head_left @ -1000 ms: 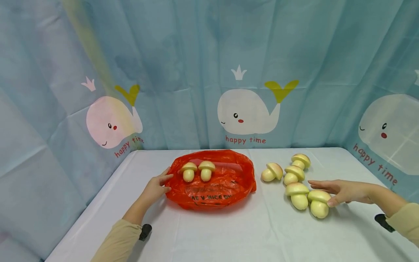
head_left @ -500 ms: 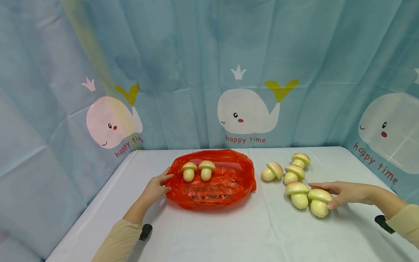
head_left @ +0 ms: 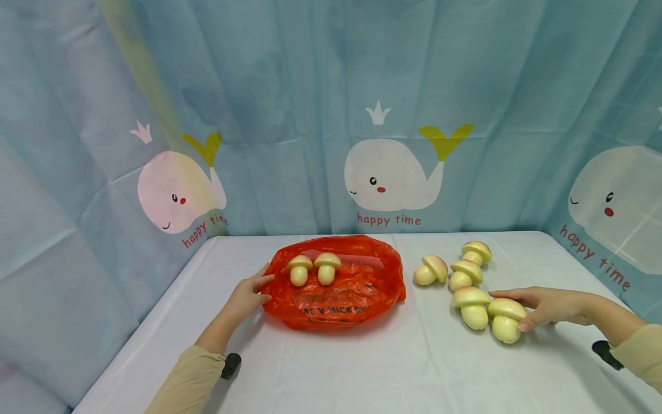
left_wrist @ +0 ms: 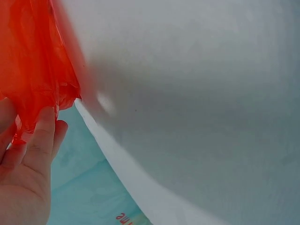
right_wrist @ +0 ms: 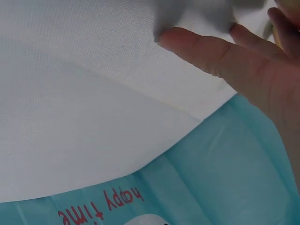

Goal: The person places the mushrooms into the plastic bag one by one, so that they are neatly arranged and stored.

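On the table's right part, my right hand [head_left: 553, 306] grips the nearest pale yellow toy mushroom [head_left: 505, 321], its thumb on the stem side and fingers behind the cap. In the right wrist view a long finger [right_wrist: 211, 51] reaches over the white cloth; that mushroom is mostly hidden there. Straight fingers of my left hand [head_left: 247, 298] touch the left rim of a red plastic bag [head_left: 336, 310], spread open. Inside the bag lie two more mushrooms, the left one [head_left: 298, 270] and the right one [head_left: 327, 268]. The left wrist view shows the fingers [left_wrist: 40, 145] against the bag's side.
Beside the gripped mushroom sits another mushroom [head_left: 472, 307], close against it. Further back are a lone mushroom [head_left: 430, 271] and two in a row, the nearer one [head_left: 465, 275] and the farther one [head_left: 476, 253]. A blue whale-print curtain [head_left: 289, 172] surrounds the white table [head_left: 362, 368].
My right hand has come slightly lower and closed in on the nearest mushroom, its thumb now against it. The left hand and the bag have stayed in place.
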{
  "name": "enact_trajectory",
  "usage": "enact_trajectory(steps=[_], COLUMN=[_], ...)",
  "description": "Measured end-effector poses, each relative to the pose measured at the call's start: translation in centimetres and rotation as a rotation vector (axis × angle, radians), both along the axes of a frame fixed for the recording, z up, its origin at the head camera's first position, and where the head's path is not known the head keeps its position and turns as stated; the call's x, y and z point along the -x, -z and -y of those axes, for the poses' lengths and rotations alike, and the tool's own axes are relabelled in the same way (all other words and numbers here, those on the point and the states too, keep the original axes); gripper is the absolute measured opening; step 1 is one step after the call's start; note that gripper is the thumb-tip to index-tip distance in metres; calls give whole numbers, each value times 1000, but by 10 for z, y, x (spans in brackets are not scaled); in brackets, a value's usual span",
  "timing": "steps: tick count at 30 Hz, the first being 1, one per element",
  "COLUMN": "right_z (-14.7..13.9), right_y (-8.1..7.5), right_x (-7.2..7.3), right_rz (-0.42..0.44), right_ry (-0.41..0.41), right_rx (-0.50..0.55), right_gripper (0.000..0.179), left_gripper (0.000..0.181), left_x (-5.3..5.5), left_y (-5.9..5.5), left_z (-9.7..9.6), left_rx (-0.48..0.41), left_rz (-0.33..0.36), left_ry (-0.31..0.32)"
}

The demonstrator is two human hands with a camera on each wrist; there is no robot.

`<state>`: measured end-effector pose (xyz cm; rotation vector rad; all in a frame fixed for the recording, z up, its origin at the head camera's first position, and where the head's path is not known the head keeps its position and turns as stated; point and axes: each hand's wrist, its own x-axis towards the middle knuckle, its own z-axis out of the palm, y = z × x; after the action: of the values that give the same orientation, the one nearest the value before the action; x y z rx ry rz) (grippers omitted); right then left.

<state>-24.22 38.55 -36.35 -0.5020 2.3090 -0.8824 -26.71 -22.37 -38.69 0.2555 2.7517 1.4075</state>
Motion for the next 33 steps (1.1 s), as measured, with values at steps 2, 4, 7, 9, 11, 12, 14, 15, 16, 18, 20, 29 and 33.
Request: enact_trajectory(steps=[2, 4, 7, 9, 11, 12, 14, 15, 16, 18, 20, 29, 33], right_z=[0, 0, -2, -3, -4, -5, -6, -6, -6, -6, -5, 2, 8], right_y=[0, 0, -1, -2, -4, -4, -7, -8, -10, -14, -19, -41, -49], right_x=[0, 0, 1, 2, 3, 3, 3, 3, 3, 2, 1, -4, -5], right_rz=[6, -4, -22, -30, -31, -32, -36, -38, -42, -38, -33, -146, -213], right_ry=[6, -3, -32, -48, -52, -50, -42, -35, -24, 2, 35, 164, 208], right_rx=[1, 2, 10, 14, 14, 12, 5, -2, -13, -23, -24, 88, 166], right_gripper=[80, 78, 73, 69, 66, 65, 64, 64, 65, 65, 63, 51, 44], left_gripper=[51, 52, 51, 51, 51, 51, 51, 51, 51, 51, 51, 51, 51], left_x=[0, 1, 1, 2, 1, 1, 1, 1, 0, 0, 0, 1, 1], left_y=[0, 0, 1, 1, 1, 1, 1, 1, 1, 1, 1, 2, 2], left_z=[0, 0, 0, 0, 0, 0, 0, 0, 0, 0, 0, 0, 1], left_rx=[0, 2, 2, 4, 1, 1, -3, -5, -7, -10, -12, 2, 6], left_rz=[1, -2, -8, -9, -1, 2, 6, 8, 8, 8, 8, -4, -9], left_ry=[2, 3, 4, 3, 1, 0, 1, 1, 1, 1, -1, -5, -6])
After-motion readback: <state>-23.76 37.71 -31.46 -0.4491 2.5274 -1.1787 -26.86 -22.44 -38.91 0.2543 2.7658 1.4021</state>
